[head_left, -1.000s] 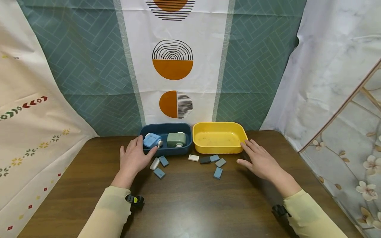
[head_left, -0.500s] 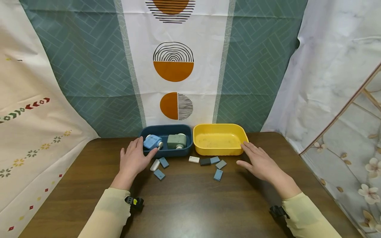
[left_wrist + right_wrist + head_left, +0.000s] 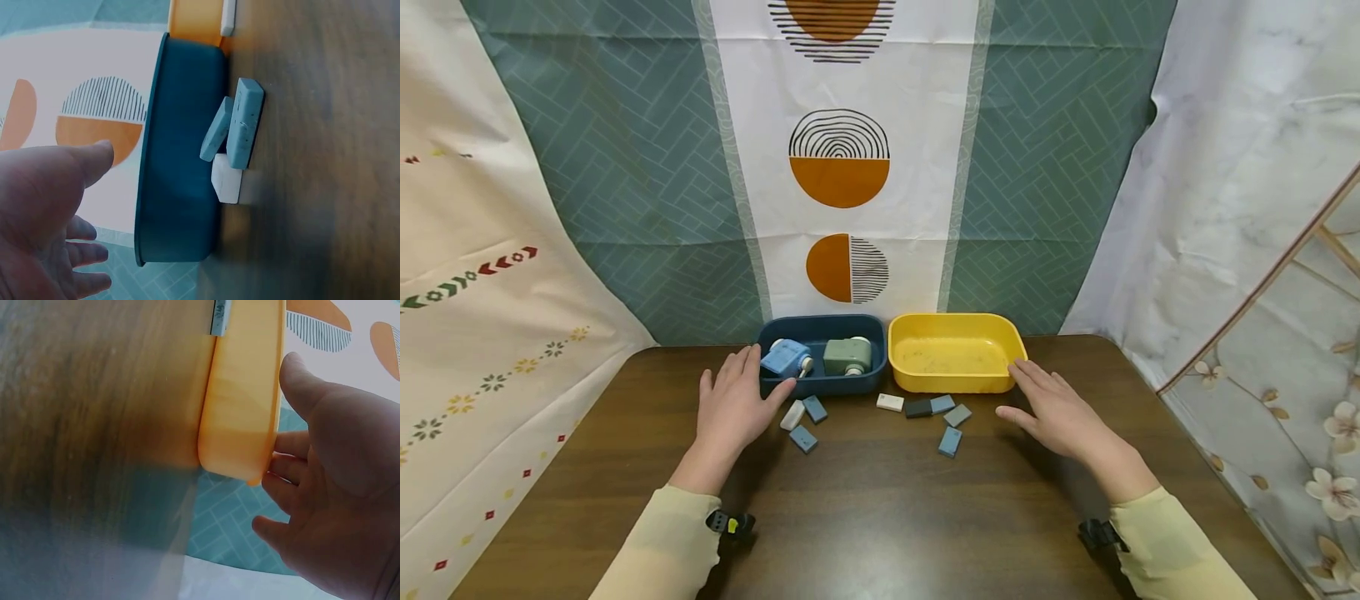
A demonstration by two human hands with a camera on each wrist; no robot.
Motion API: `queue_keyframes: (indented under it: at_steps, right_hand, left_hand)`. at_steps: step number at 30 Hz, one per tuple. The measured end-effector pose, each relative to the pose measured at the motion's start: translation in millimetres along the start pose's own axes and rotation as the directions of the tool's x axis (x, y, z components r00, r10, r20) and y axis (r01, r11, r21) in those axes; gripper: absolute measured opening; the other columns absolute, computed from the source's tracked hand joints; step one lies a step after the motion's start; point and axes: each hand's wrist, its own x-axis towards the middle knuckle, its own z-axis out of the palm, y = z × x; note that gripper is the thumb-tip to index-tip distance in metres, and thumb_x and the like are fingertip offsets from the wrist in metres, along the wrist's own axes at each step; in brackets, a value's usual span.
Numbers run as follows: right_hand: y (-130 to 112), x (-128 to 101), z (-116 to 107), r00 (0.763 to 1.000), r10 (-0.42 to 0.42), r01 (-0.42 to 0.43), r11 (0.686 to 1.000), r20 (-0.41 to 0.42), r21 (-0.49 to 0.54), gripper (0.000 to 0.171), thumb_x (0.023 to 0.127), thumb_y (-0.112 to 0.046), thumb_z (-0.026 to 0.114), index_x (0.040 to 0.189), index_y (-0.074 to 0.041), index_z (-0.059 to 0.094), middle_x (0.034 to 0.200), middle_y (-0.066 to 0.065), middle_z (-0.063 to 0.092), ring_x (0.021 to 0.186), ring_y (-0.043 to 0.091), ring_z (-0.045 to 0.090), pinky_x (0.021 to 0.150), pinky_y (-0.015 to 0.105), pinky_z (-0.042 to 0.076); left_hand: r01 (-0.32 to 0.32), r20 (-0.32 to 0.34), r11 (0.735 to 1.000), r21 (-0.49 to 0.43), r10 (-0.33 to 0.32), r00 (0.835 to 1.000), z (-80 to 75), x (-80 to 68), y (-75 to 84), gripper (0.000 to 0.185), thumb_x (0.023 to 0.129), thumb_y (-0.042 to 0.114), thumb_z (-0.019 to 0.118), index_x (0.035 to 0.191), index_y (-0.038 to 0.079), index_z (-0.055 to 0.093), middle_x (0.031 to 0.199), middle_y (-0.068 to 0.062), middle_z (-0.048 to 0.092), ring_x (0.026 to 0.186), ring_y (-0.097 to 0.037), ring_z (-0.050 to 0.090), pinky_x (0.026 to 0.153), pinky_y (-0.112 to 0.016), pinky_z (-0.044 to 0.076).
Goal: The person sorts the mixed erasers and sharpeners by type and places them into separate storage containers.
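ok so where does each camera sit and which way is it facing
Head: worn on the person's head, facing forward and down over the table to the blue tray and yellow tray; left hand, right hand and both sleeves show.
Left wrist: worn on that wrist, facing the blue tray's near side and small blocks, picture lying sideways; only the left hand shows.
Right wrist: worn on that wrist, facing the yellow tray, also sideways; only the right hand shows.
Shared: both wrist views include the yellow tray.

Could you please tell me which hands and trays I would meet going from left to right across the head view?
Left hand, dark blue tray, yellow tray, right hand.
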Motion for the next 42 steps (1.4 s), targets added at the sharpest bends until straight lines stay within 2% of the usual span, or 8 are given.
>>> queue_keyframes:
  at_steps: [6, 12, 19, 31, 42]
  right_hand:
    - [0.4, -0.6, 0.5, 1.0, -0.003, 0.003, 1.0, 0.006, 0.008, 0.085, 0.109, -0.049, 0.069, 0.165, 0.008, 0.04, 0.172, 0.031, 0.035, 0.16, 0.05, 0.032, 0.128, 0.069, 0.024]
    - [-0.4, -0.1, -0.8, 1.0, -0.006, 0.005, 1.0, 0.006, 0.019, 0.086, 0.109, -0.049, 0.069, 0.165, 0.008, 0.04, 0.172, 0.031, 0.035, 0.16, 0.05, 0.032, 0.128, 0.069, 0.024]
    - [-0.1, -0.5, -1.5, 1.0, -0.013, 0.013, 1.0, 0.002, 0.021, 0.084, 0.109, -0.046, 0.07, 0.165, 0.009, 0.04, 0.172, 0.032, 0.035, 0.16, 0.05, 0.032, 0.128, 0.069, 0.024]
    - [1.6, 0.4, 1.4, 1.0, -0.012, 0.012, 0.999, -0.004, 0.033, 0.084, 0.109, -0.045, 0.07, 0.165, 0.01, 0.039, 0.172, 0.032, 0.034, 0.16, 0.051, 0.031, 0.128, 0.069, 0.025]
    - [-0.7, -0.9, -0.8, 1.0, -0.008, 0.009, 0.999, -0.003, 0.045, 0.084, 0.109, -0.043, 0.072, 0.165, 0.01, 0.039, 0.173, 0.032, 0.033, 0.16, 0.051, 0.031, 0.128, 0.069, 0.024]
  left_hand:
    - [-0.023, -0.028, 0.999, 0.044, 0.024, 0.999, -6.2, -17.8, 2.4, 0.081, 0.107, 0.044, 0.071, 0.163, -0.007, 0.043, 0.166, -0.032, 0.045, 0.156, -0.053, 0.035, 0.125, -0.079, 0.011]
    - [-0.047, -0.053, 0.993, 0.111, 0.053, 0.997, -5.3, -33.4, 1.5, 0.07, 0.104, 0.04, 0.075, 0.152, -0.008, 0.058, 0.152, -0.031, 0.059, 0.145, -0.05, 0.049, 0.123, -0.08, 0.018]
    - [-0.065, -0.019, 0.985, 0.16, 0.069, 0.997, 0.0, -44.5, 0.8, 0.062, 0.103, 0.038, 0.078, 0.144, -0.006, 0.066, 0.144, -0.03, 0.065, 0.139, -0.05, 0.055, 0.121, -0.081, 0.021]
    - [-0.068, 0.074, 0.981, 0.183, 0.056, 0.996, 13.1, -41.0, 3.9, 0.053, 0.102, 0.041, 0.08, 0.132, -0.002, 0.074, 0.132, -0.028, 0.07, 0.126, -0.05, 0.062, 0.12, -0.082, 0.022]
    - [-0.072, 0.097, 0.978, 0.197, 0.054, 0.994, 19.8, -33.3, 5.4, 0.052, 0.1, 0.041, 0.081, 0.13, -0.001, 0.076, 0.13, -0.027, 0.07, 0.122, -0.049, 0.063, 0.12, -0.082, 0.022]
